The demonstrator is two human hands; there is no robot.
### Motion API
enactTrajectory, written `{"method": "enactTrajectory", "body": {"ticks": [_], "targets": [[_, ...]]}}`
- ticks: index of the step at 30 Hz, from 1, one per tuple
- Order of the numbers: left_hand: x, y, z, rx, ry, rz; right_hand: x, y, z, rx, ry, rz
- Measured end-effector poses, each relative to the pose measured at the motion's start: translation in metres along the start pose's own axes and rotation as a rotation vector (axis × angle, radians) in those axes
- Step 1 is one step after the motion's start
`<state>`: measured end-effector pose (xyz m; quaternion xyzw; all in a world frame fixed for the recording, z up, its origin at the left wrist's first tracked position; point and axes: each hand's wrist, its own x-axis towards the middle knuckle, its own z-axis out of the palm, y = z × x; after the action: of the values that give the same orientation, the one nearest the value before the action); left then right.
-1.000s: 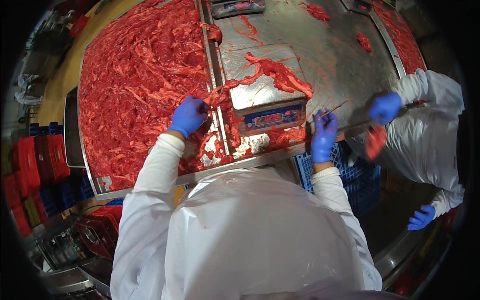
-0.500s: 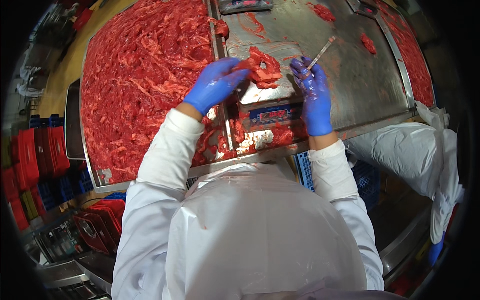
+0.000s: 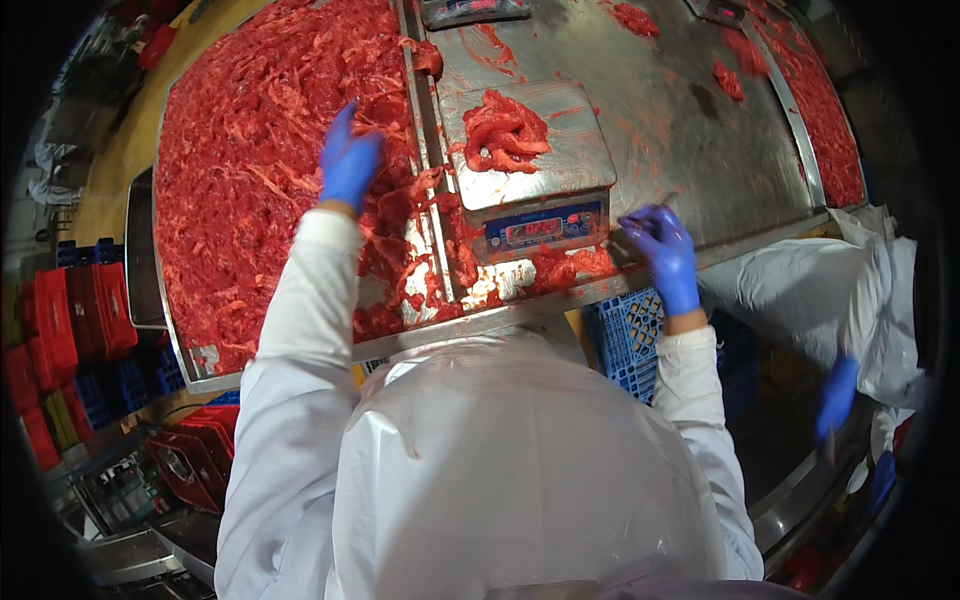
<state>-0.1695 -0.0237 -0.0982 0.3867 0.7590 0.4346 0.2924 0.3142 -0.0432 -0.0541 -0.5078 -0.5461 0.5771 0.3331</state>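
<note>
My left hand point(image 3: 350, 165), in a blue glove, is over the broad heap of red meat strips point(image 3: 260, 170) in the left tray. Its fingers are apart, and no meat shows in it. A small pile of meat strips point(image 3: 503, 133) lies on the steel platform of a digital scale point(image 3: 575, 120), whose red display is lit. Right of the scale's front, my right hand point(image 3: 665, 255), in a stained blue glove, is closed around a slim knife-like tool point(image 3: 671, 199). Only a short bit of that tool shows past the fingers.
Meat scraps point(image 3: 570, 265) lie before the scale along the table's front edge. A second scale point(image 3: 475, 10) stands at the back. To the right, a person in a white apron point(image 3: 800, 285) works beside another meat heap point(image 3: 815, 110). Blue crates point(image 3: 630, 335) are below the table.
My left hand has let go of the meat on the scale and moved left over the heap. My right hand has come nearer and slightly right with the slim tool, which now points differently.
</note>
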Motion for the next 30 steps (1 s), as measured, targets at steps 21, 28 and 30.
{"method": "enactTrajectory", "body": {"ticks": [21,28,30], "targets": [[-0.074,-0.014,0.039,-0.351,-0.242,0.046,0.067,-0.045,0.177,-0.482,-0.511,-0.485],[-0.047,-0.03,-0.021,0.186,-0.076,0.208,0.148,-0.025,0.125,-0.554,-0.232,-0.317],[-0.012,-0.04,-0.065,0.455,0.054,0.304,0.163,-0.029,0.095,-0.686,-0.018,-0.285]]}}
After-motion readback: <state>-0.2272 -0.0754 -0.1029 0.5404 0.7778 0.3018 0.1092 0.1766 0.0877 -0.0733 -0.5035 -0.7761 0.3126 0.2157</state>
